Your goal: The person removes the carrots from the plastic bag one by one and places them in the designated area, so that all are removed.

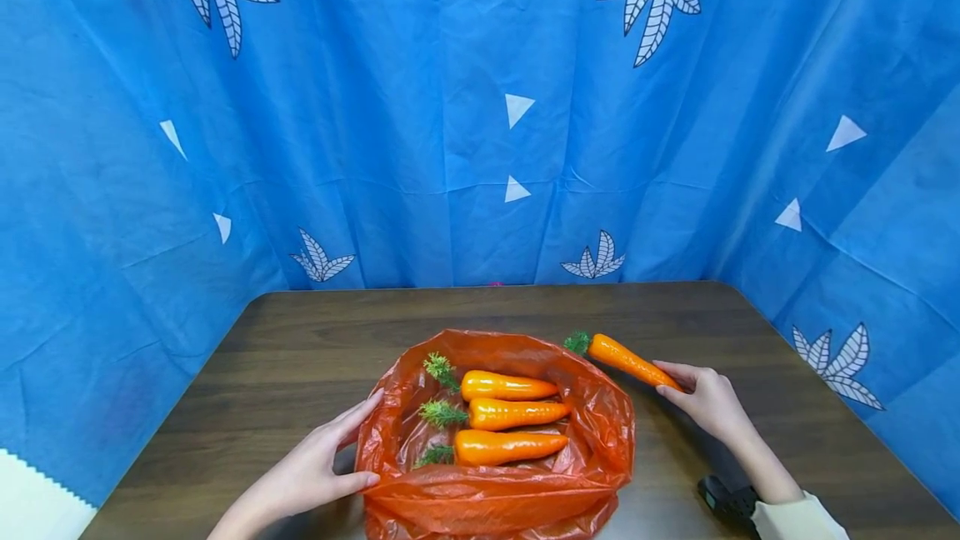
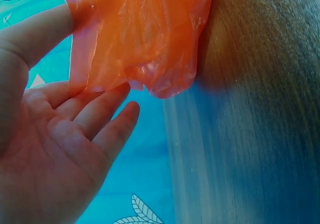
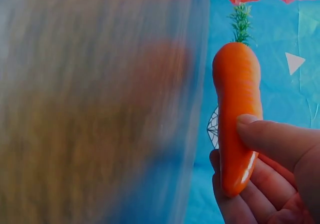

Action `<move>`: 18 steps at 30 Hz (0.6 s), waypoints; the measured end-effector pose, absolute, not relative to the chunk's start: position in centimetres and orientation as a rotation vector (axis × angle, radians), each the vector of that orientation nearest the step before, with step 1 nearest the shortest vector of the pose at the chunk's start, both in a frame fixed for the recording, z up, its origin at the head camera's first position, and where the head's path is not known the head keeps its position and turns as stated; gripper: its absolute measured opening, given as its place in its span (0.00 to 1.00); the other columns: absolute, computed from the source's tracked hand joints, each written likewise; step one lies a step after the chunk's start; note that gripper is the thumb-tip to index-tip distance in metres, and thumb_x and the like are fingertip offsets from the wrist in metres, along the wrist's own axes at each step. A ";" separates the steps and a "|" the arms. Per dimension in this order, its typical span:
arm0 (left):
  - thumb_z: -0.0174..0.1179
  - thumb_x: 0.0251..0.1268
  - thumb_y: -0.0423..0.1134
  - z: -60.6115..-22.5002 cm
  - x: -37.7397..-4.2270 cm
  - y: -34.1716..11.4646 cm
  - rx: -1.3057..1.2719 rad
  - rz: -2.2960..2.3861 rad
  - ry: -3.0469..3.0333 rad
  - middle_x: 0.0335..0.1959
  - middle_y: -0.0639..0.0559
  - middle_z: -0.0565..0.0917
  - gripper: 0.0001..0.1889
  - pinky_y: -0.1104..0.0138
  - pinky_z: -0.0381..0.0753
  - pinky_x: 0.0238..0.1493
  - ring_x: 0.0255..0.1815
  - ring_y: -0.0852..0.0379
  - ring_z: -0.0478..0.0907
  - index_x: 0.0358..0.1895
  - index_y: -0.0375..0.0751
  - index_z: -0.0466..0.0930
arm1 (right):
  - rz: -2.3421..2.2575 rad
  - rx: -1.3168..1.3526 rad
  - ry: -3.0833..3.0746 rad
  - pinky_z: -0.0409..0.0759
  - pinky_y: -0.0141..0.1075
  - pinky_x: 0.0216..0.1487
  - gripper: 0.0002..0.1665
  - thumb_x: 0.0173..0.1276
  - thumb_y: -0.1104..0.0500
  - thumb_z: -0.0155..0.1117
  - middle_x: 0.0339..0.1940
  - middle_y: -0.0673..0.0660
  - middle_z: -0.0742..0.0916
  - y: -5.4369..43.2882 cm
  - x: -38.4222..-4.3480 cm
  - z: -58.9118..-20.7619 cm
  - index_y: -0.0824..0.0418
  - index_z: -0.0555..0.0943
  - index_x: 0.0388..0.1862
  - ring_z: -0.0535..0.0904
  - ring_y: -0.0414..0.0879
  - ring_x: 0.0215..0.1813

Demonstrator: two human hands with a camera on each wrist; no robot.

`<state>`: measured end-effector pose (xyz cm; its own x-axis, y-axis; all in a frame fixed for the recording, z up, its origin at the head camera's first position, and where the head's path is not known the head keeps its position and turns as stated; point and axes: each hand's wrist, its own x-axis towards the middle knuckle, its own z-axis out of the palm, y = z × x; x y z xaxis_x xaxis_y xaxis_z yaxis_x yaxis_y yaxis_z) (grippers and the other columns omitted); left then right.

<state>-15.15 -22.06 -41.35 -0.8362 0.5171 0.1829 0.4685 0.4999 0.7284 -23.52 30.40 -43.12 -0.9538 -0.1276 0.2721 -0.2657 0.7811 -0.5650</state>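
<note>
A red plastic bag lies with its mouth wide, and several orange carrots with green tops rest in it side by side. My left hand touches the bag's left rim, thumb and fingers spread apart; in the left wrist view its fingers look fairly straight against the orange-tinted plastic. Off the bag's right side, my right hand pinches another carrot near its narrow tip. That carrot's leafy top points left, close to the bag's back right rim. The right wrist view shows the thumb pressed on the carrot.
Below is a dark wood-grain table. A blue curtain with white leaf and triangle prints hangs behind it and along both sides. A black device sits at the right wrist, by a pale sleeve.
</note>
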 end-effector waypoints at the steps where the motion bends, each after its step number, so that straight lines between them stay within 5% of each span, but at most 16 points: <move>1: 0.66 0.56 0.47 -41.4 -15.2 -22.1 0.869 1.272 2.661 0.67 0.34 0.61 0.44 0.65 0.74 0.52 0.60 0.38 0.66 0.73 0.38 0.52 | 0.923 0.307 -2.759 0.81 0.42 0.37 0.22 0.57 0.67 0.69 0.42 0.67 0.84 30.4 -23.5 -43.1 0.72 0.79 0.51 0.81 0.55 0.38; 18: 0.67 0.56 0.47 -41.2 -15.2 -22.0 0.839 1.273 2.655 0.66 0.34 0.62 0.44 0.61 0.75 0.50 0.59 0.39 0.68 0.72 0.38 0.53 | 0.909 0.346 -2.759 0.81 0.44 0.37 0.21 0.56 0.68 0.69 0.42 0.67 0.84 30.3 -23.4 -43.7 0.73 0.80 0.50 0.81 0.57 0.40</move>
<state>-15.15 -22.00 -41.23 -0.8468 0.5078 0.1583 0.4415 0.5049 0.7417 -23.35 30.33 -43.68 -0.9490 -0.1538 0.2751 -0.2873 0.7814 -0.5540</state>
